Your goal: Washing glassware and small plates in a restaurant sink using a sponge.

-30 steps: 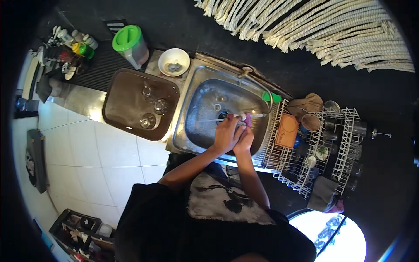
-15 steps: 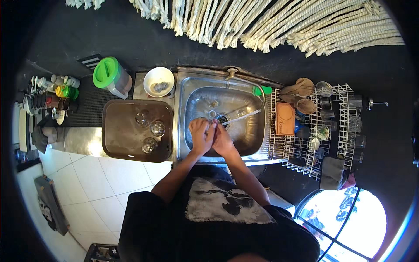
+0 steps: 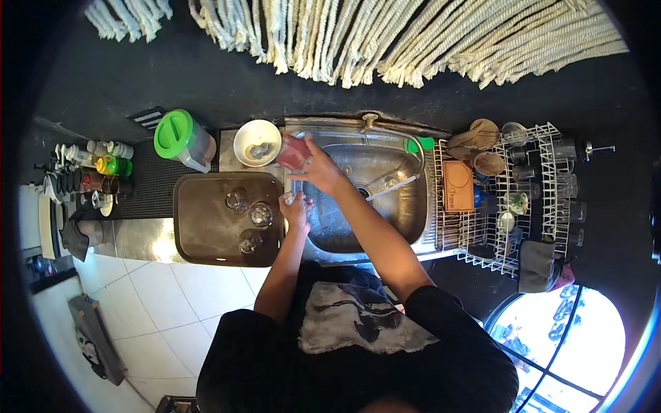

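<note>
My right hand [image 3: 321,167] reaches across to the sink's far left corner, its fingers against a red, blurred, cloth-like or sponge-like thing [image 3: 294,151]. That red thing lies beside the rim of a white bowl [image 3: 255,128], which holds a greyish piece. Lower down, my left hand [image 3: 297,209] is closed at the sink's left edge, near the brown tray; what its fingers hold is too small to make out. In the steel sink [image 3: 385,230] sits a small clear glass [image 3: 390,182]. A thin whitish hose [image 3: 392,188] hangs from the faucet [image 3: 370,122] into the basin.
Left of the sink, a brown tray [image 3: 200,242] carries 3 clear glasses. Behind it stands a green-lidded pitcher [image 3: 180,138]. On the right, a white wire rack [image 3: 489,234] holds glasses, cups and wooden items. A green object [image 3: 420,144] lies at the sink's back right corner.
My hands were together over the sink's middle and are now apart. Both have moved left, the right one farther away from me to the bowl with the red thing. The view has shifted slightly.
</note>
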